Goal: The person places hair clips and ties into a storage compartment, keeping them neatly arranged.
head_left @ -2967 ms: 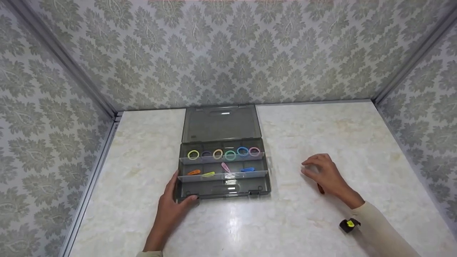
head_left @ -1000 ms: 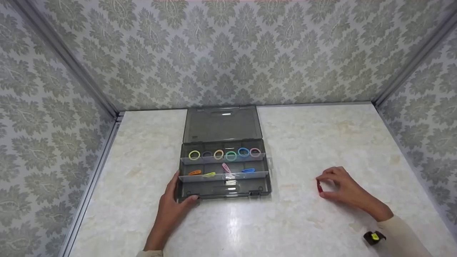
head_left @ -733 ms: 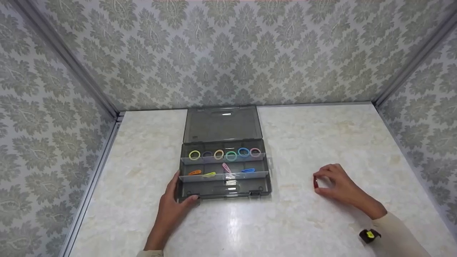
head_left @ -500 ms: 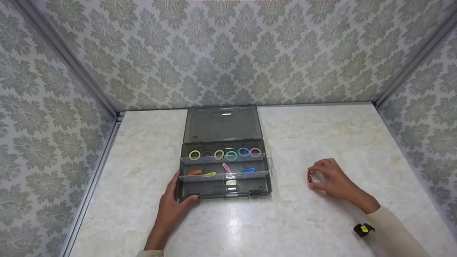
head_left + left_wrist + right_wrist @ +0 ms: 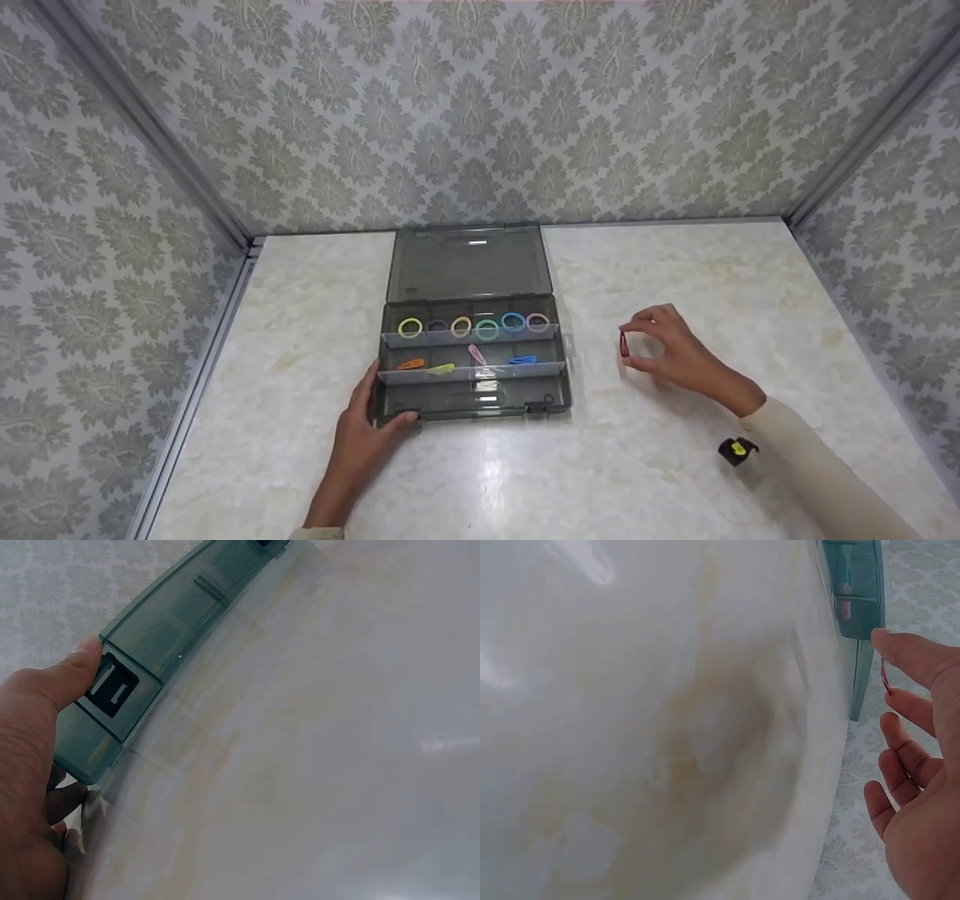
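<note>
My right hand (image 5: 679, 356) pinches a red snap hair clip (image 5: 624, 343) between thumb and forefinger, above the table to the right of the box; in the right wrist view the clip (image 5: 885, 678) shows as a thin red loop. My left hand (image 5: 364, 442) grips the front left corner of the grey see-through divided box (image 5: 517, 401), thumb on the front wall (image 5: 142, 660) and fingers along the left side. The back row has several hair ties in yellow, dark, peach, green, blue (image 5: 513, 322) and pink. Orange, yellow, pink and blue snap clips (image 5: 523, 360) lie in the middle row.
The box lid (image 5: 469, 262) lies folded back near the rear wall. Clear upright dividers (image 5: 472, 370) separate the rows, and the front row holds nothing. A black strap mount with a yellow mark (image 5: 737, 450) sits at the right sleeve. Patterned walls enclose the marbled table (image 5: 247, 435).
Between three seconds and one second ago, my right hand took hold of the red hair clip. Since then it has moved it leftward and away from me, towards the box. My left hand stays put.
</note>
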`<state>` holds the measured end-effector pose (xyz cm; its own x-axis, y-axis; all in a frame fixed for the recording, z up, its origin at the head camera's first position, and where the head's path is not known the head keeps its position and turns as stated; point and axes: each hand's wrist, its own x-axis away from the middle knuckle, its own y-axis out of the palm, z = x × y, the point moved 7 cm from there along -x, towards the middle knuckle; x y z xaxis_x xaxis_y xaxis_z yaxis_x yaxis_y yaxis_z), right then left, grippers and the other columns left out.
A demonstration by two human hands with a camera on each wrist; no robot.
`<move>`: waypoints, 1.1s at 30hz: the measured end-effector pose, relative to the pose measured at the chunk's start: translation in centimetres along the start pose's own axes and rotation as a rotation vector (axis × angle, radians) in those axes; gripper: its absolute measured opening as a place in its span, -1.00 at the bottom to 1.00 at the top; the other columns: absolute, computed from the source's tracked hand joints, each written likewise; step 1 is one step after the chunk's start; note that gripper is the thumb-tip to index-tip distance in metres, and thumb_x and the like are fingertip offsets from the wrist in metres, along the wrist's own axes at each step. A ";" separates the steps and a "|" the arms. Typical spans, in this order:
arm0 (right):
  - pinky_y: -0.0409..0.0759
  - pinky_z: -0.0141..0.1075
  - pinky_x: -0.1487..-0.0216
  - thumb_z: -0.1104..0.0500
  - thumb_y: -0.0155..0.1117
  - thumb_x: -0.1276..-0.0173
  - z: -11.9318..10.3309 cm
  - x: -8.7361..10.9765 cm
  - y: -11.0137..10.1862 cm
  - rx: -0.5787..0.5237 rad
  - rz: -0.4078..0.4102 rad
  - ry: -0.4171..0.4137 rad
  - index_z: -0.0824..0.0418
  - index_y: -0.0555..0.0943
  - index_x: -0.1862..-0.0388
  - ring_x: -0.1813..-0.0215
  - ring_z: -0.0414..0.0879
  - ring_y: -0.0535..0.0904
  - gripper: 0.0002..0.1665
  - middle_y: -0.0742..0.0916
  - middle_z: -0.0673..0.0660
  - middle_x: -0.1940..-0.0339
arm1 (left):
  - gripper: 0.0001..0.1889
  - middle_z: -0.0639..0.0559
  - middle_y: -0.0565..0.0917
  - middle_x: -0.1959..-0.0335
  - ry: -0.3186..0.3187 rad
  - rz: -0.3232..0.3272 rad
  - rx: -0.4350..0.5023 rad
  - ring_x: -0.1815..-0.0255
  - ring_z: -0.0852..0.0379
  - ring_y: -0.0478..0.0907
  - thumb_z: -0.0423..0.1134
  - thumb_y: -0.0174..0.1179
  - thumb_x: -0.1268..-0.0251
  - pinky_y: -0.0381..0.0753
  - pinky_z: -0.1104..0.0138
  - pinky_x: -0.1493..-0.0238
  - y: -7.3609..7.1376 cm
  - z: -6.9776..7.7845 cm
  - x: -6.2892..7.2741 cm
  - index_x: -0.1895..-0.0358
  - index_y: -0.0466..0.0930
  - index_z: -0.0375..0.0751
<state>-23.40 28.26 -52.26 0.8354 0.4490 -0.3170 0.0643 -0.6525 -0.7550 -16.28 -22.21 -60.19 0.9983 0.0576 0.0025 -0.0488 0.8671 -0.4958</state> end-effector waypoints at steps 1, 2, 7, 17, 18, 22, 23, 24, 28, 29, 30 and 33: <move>0.54 -0.07 -0.16 0.34 0.75 -0.21 -0.2 -0.4 0.1 -0.002 0.000 -0.010 0.29 0.79 -0.23 -0.25 0.07 0.41 -0.42 0.65 0.19 -0.16 | 0.21 -0.19 0.18 -0.79 -0.005 -0.003 -0.001 -0.81 -0.19 0.08 0.20 0.62 -0.26 0.08 -0.12 -0.80 0.0 0.0 0.0 -0.84 0.03 0.02; 0.54 -0.05 -0.16 0.34 0.75 -0.21 -0.3 -0.7 0.3 0.000 0.001 -0.020 0.29 0.78 -0.23 -0.25 0.07 0.41 -0.42 0.65 0.20 -0.16 | 0.22 -0.19 0.17 -0.80 -0.010 -0.005 0.000 -0.81 -0.19 0.08 0.21 0.62 -0.26 0.07 -0.12 -0.80 0.1 0.0 -0.1 -0.84 0.03 0.03; 0.53 0.05 -0.19 0.31 0.76 -0.22 -1.3 -2.4 1.2 -0.022 -0.014 -0.061 0.29 0.78 -0.23 -0.25 0.13 0.42 -0.42 0.66 0.23 -0.16 | 0.22 -0.17 0.18 -0.80 -0.047 -0.010 0.005 -0.81 -0.19 0.08 0.25 0.61 -0.24 0.08 -0.14 -0.80 0.2 -0.1 0.1 -0.84 0.03 0.07; 0.55 0.12 -0.23 0.22 0.74 -0.29 -3.3 -5.4 3.0 -0.037 -0.067 -0.082 0.21 0.76 -0.27 -0.27 0.11 0.41 -0.42 0.63 0.19 -0.19 | 0.22 -0.20 0.18 -0.79 -0.059 -0.005 -0.015 -0.81 -0.23 0.08 0.24 0.61 -0.26 0.09 -0.17 -0.79 0.1 0.0 0.0 -0.84 0.02 0.07; 0.56 0.12 -0.24 0.21 0.74 -0.30 -3.5 -5.7 3.2 -0.040 -0.073 -0.082 0.21 0.76 -0.28 -0.28 0.11 0.41 -0.42 0.63 0.19 -0.19 | 0.22 -0.19 0.18 -0.79 -0.064 -0.005 -0.015 -0.81 -0.21 0.08 0.24 0.61 -0.25 0.09 -0.16 -0.79 0.1 0.0 0.0 -0.84 0.02 0.09; 0.56 0.13 -0.25 0.19 0.72 -0.33 -4.3 -6.6 4.0 -0.057 -0.093 -0.089 0.23 0.76 -0.29 -0.28 0.10 0.41 -0.43 0.63 0.18 -0.21 | 0.22 -0.18 0.18 -0.79 -0.059 -0.008 -0.011 -0.81 -0.21 0.08 0.24 0.61 -0.25 0.09 -0.14 -0.79 0.0 -0.1 0.0 -0.84 0.01 0.10; 0.56 0.13 -0.24 0.19 0.72 -0.34 -4.6 -6.8 4.1 -0.059 -0.097 -0.094 0.23 0.76 -0.29 -0.27 0.09 0.41 -0.43 0.63 0.18 -0.21 | 0.22 -0.18 0.18 -0.79 -0.059 -0.009 -0.007 -0.81 -0.20 0.08 0.24 0.61 -0.25 0.09 -0.14 -0.79 0.0 -0.2 0.0 -0.84 0.01 0.10; 0.56 0.13 -0.24 0.19 0.71 -0.34 -4.8 -7.0 4.3 -0.062 -0.100 -0.102 0.24 0.76 -0.29 -0.27 0.10 0.41 -0.44 0.63 0.18 -0.20 | 0.22 -0.18 0.18 -0.79 -0.058 -0.009 -0.004 -0.81 -0.20 0.07 0.24 0.61 -0.25 0.09 -0.14 -0.80 0.0 -0.2 0.0 -0.84 0.01 0.10; 0.55 0.15 -0.24 0.18 0.69 -0.37 -5.7 -7.9 5.0 -0.067 -0.116 -0.119 0.25 0.76 -0.29 -0.27 0.10 0.42 -0.46 0.63 0.17 -0.20 | 0.23 -0.16 0.16 -0.80 -0.062 -0.014 0.004 -0.82 -0.18 0.06 0.25 0.61 -0.25 0.08 -0.13 -0.80 0.0 -0.3 -0.1 -0.85 0.00 0.12; 0.54 0.15 -0.25 0.17 0.69 -0.38 -5.9 -8.1 5.2 -0.065 -0.124 -0.121 0.26 0.76 -0.29 -0.27 0.10 0.42 -0.46 0.63 0.17 -0.20 | 0.23 -0.17 0.16 -0.80 -0.061 -0.014 0.005 -0.82 -0.18 0.06 0.25 0.61 -0.24 0.08 -0.13 -0.80 0.0 -0.3 -0.1 -0.85 0.00 0.11; 0.55 0.15 -0.25 0.16 0.68 -0.39 -6.0 -8.2 5.4 -0.063 -0.132 -0.119 0.26 0.75 -0.30 -0.27 0.10 0.42 -0.45 0.63 0.17 -0.20 | 0.23 -0.17 0.16 -0.80 -0.058 -0.016 0.004 -0.82 -0.18 0.06 0.26 0.61 -0.24 0.08 -0.13 -0.80 0.0 -0.3 -0.1 -0.85 0.00 0.11; 0.53 0.13 -0.25 0.15 0.67 -0.40 -6.3 -8.6 6.0 -0.049 -0.158 -0.125 0.27 0.75 -0.33 -0.27 0.09 0.40 -0.44 0.62 0.16 -0.21 | 0.23 -0.17 0.18 -0.80 -0.040 -0.013 0.005 -0.81 -0.19 0.07 0.25 0.61 -0.24 0.09 -0.13 -0.80 0.0 -0.2 -0.1 -0.84 0.01 0.10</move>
<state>-26.73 16.64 -50.40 0.7390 0.6183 -0.2678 0.2182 -0.5956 -0.7731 -16.38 -22.31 -60.42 0.9969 0.0659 0.0434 -0.0361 0.8702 -0.4914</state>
